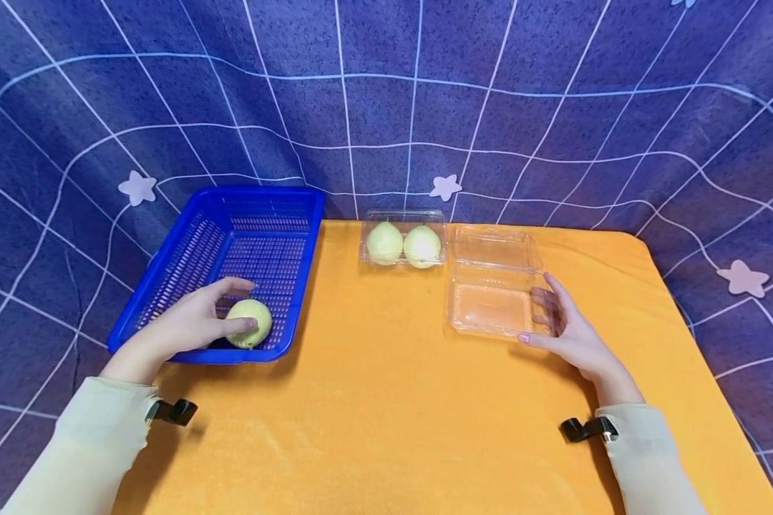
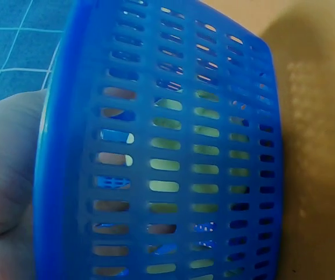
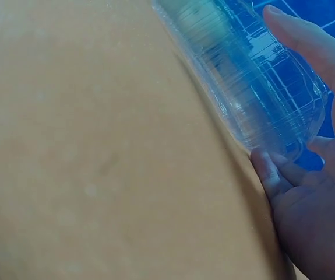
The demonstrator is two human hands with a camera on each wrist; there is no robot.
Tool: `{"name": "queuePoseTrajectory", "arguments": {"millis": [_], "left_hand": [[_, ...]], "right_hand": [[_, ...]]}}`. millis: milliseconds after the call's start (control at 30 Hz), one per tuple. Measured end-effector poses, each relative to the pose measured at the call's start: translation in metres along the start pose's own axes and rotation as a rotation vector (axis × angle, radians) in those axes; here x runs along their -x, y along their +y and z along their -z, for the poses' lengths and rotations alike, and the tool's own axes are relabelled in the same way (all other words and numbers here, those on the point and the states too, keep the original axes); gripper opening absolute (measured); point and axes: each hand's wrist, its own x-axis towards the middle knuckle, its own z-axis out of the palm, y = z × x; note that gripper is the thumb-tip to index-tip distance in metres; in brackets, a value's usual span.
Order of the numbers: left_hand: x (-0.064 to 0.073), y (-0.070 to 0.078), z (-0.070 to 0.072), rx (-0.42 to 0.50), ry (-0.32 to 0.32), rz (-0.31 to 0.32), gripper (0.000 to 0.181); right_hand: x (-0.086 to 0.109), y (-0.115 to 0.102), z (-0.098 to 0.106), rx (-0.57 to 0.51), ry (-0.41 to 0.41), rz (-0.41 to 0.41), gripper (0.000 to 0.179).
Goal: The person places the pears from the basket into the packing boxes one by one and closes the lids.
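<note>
My left hand [image 1: 190, 322] reaches over the near rim of a blue plastic basket [image 1: 312, 250] and grips a pale green pear [image 1: 250, 323], thumb across its top. In the left wrist view the basket wall [image 2: 138, 157] hides most of that hand, and green shows through its slots. To the right lies a clear plastic clamshell box [image 1: 489, 307], its lid folded back. My right hand [image 1: 570, 332] is at the box's right end, fingers spread and fairly straight. The right wrist view has fingertips [image 3: 263, 163] against the box end, with the thumb apart above.
A second clear box [image 1: 402, 214] holding two pears [image 1: 384, 243] stands at the table's back edge, between the basket and the lidded box. An orange cloth [image 1: 361, 415] covers the table. Behind hangs a blue curtain [image 1: 386, 107] with white lines and stars.
</note>
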Motion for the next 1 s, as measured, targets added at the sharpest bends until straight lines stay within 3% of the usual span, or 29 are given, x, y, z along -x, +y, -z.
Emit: {"name": "queuePoseTrajectory", "arguments": {"millis": [300,600,767,1000], "left_hand": [[-0.0002,0.0016,0.0023,-0.031,-0.025,-0.068,0.060],[-0.0012,-0.0045,0.0042,0.041,-0.138,-0.116,0.062],[-0.0016,-0.0063,0.0020,-0.001,-0.154,-0.159,0.061],[-0.0056,-0.0061,-0.0036,-0.149,-0.111,-0.113,0.058]], "right_hand": [[-0.0002,0.0036,0.0012,-0.041,-0.003,0.030,0.116],[0.0005,0.0044,0.0030,-0.041,-0.008,0.015,0.116],[0.0015,0.0058,0.0032,-0.047,-0.011,0.020,0.116],[0.0016,0.0063,0.0028,-0.057,-0.016,0.010,0.116]]}}
